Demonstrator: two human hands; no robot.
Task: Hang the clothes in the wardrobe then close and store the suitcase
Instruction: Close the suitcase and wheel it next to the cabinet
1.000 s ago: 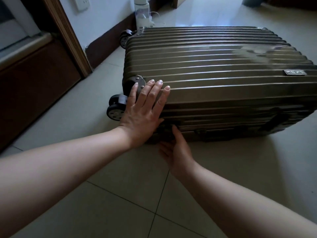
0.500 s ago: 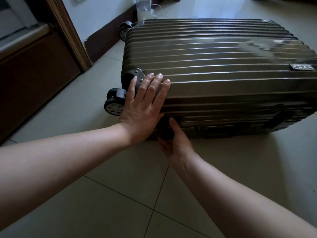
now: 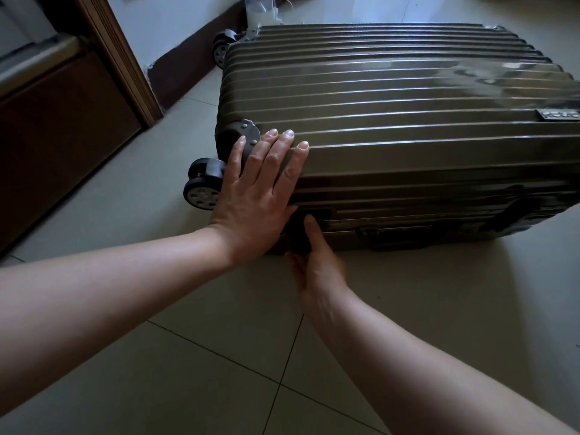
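A dark olive, ribbed hard-shell suitcase (image 3: 408, 120) lies flat and closed on the tiled floor. My left hand (image 3: 257, 196) rests flat on its near left corner, fingers straight and spread over the lid edge beside the corner guard. My right hand (image 3: 317, 271) is at the suitcase's front side, just below my left palm. Its thumb points up and, with the fingers, pinches a dark latch (image 3: 299, 241) on the frame. No clothes are in view.
Double wheels (image 3: 202, 189) stick out at the suitcase's left end. A brown wooden door frame (image 3: 119, 58) and a dark panel stand at the left. A white object (image 3: 260, 11) sits by the skirting behind the suitcase. Pale tiled floor (image 3: 219, 372) lies in front.
My right thumb has slid up the suitcase's side and the hand has closed on the latch. My left hand stays pressed on the corner. The view has shifted slightly.
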